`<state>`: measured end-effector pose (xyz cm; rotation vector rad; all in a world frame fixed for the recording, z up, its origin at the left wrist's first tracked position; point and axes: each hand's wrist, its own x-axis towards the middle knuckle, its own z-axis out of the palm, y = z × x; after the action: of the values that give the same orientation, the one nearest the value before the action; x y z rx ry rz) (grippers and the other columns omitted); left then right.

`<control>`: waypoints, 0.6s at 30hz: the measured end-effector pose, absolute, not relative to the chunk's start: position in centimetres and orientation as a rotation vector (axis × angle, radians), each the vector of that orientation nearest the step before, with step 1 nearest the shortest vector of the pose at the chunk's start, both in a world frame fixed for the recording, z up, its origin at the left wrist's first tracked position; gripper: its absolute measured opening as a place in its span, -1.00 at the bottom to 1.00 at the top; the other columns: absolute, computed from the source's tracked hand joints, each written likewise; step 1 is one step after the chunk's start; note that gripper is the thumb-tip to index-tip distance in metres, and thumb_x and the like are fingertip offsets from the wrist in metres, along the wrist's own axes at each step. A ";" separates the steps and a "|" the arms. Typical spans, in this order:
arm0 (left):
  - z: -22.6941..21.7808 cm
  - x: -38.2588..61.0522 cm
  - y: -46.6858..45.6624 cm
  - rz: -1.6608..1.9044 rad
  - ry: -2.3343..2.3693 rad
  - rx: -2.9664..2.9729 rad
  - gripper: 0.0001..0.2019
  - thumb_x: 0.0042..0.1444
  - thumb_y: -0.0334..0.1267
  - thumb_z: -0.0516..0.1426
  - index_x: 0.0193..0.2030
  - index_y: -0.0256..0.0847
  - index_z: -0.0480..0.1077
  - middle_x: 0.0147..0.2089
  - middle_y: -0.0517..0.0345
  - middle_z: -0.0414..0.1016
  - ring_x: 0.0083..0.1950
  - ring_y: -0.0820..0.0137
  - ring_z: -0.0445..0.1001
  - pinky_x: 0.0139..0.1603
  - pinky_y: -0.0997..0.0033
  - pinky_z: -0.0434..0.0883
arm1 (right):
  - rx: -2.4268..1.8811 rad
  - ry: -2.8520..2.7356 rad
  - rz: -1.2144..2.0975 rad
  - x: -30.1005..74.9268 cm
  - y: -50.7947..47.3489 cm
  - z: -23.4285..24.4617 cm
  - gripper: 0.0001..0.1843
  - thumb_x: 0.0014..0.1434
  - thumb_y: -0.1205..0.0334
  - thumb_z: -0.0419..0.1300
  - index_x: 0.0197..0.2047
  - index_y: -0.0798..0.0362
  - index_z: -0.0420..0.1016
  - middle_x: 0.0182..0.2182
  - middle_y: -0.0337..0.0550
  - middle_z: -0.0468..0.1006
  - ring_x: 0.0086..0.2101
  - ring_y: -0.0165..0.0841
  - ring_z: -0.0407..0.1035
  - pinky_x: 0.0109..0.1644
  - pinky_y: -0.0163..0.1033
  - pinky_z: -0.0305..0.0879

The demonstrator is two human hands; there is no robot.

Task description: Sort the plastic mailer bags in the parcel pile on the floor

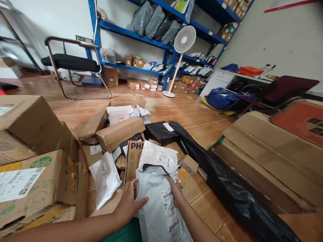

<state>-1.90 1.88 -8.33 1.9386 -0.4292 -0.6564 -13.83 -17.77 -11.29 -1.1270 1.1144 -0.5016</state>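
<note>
A grey plastic mailer bag (157, 205) with a printed label lies in front of me between both hands. My left hand (130, 203) grips its left edge with the thumb across the front. My right hand (175, 191) holds its upper right side with curled fingers. Just behind it lies a white mailer bag (157, 155) on top of a brown box (132, 159) with dark lettering. Another white mailer (104, 178) leans to the left of these.
Cardboard boxes (37, 181) are stacked at my left and flattened cartons (272, 154) at my right. A long black plastic bag (227, 188) lies across the wooden floor. Further back stand a chair (73, 64), a white fan (184, 40) and blue shelves (141, 33) with parcels.
</note>
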 end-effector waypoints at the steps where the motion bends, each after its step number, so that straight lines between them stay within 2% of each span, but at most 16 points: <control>1: -8.3 -1.9 1.2 -0.643 -0.520 1.941 -0.22 -0.29 0.05 0.27 0.09 -0.32 0.26 0.14 -0.28 0.38 0.23 -0.05 0.32 0.30 0.00 0.23 | -1.092 1.108 -0.496 -13.8 -17.5 -10.9 -0.13 -0.15 -0.15 0.35 0.16 0.16 0.35 0.14 0.04 0.45 0.15 -0.07 0.32 0.21 -0.11 0.32; 3: -8.0 -1.2 -0.3 -0.651 -0.490 1.969 -0.11 -0.27 -0.03 0.26 0.22 -0.41 0.11 0.18 -0.34 0.32 0.22 -0.02 0.33 0.30 0.03 0.22 | -1.034 1.096 -0.480 -13.8 -17.3 -10.4 -0.14 -0.13 -0.16 0.36 0.17 0.12 0.34 0.18 -0.01 0.42 0.17 -0.13 0.30 0.22 -0.18 0.31; 6: -7.2 0.0 -2.3 -0.755 -0.344 2.024 -0.20 -0.21 -0.15 0.22 0.18 -0.54 0.12 0.04 -0.41 0.43 0.06 -0.07 0.45 0.14 -0.02 0.34 | -0.951 1.009 -0.407 -14.3 -17.8 -9.9 -0.06 -0.14 -0.21 0.39 0.22 0.12 0.29 0.23 0.00 0.36 0.20 -0.13 0.27 0.28 -0.12 0.23; 8: -6.2 -0.1 -2.7 -0.829 -0.370 1.981 -0.36 -0.12 -0.17 0.18 0.12 -0.44 0.24 0.03 -0.32 0.49 0.05 -0.02 0.47 0.10 0.06 0.37 | -0.901 0.882 -0.364 -14.9 -18.4 -9.9 -0.03 -0.13 -0.24 0.39 0.24 0.11 0.27 0.25 0.00 0.33 0.21 -0.12 0.25 0.32 -0.07 0.16; 11: -3.8 -1.0 -2.9 -0.845 -0.642 1.741 -0.54 0.01 -0.12 0.13 0.09 -0.16 0.38 0.15 0.01 0.49 0.20 0.13 0.39 0.21 0.21 0.29 | -0.833 0.775 -0.300 -15.8 -19.4 -10.3 -0.02 -0.19 -0.29 0.41 0.21 0.05 0.31 0.23 -0.02 0.36 0.20 -0.09 0.26 0.30 -0.02 0.18; 12: -2.8 -1.3 -3.2 -0.834 -0.729 1.663 -0.55 0.03 -0.09 0.13 0.08 -0.13 0.41 0.16 0.05 0.49 0.23 0.13 0.37 0.24 0.21 0.26 | -0.809 0.760 -0.271 -16.0 -19.6 -10.5 0.00 -0.24 -0.31 0.42 0.19 0.05 0.34 0.21 -0.01 0.39 0.19 -0.07 0.27 0.28 0.01 0.21; 15: 0.1 -1.2 -4.9 -0.754 -0.805 1.542 -0.54 0.00 -0.12 0.15 0.06 -0.19 0.43 0.12 0.03 0.52 0.20 0.10 0.39 0.23 0.19 0.28 | -0.766 0.691 -0.218 -16.2 -20.0 -11.2 0.02 -0.37 -0.36 0.43 0.08 0.07 0.40 0.12 0.05 0.48 0.17 0.01 0.29 0.24 0.08 0.23; 18: 1.9 -0.1 -7.5 -0.630 -0.758 1.523 -0.58 -0.03 -0.17 0.13 0.00 -0.25 0.42 0.04 0.00 0.55 0.11 0.12 0.42 0.19 0.18 0.29 | -0.832 0.670 -0.241 -16.2 -20.5 -11.8 0.01 -0.44 -0.41 0.42 -0.01 0.08 0.42 0.05 0.09 0.53 0.15 0.04 0.30 0.27 0.14 0.18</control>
<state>-0.13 -7.47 1.88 1.5234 -0.7581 -0.6303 -16.21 -20.55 -11.85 -0.8319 0.6698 -0.2411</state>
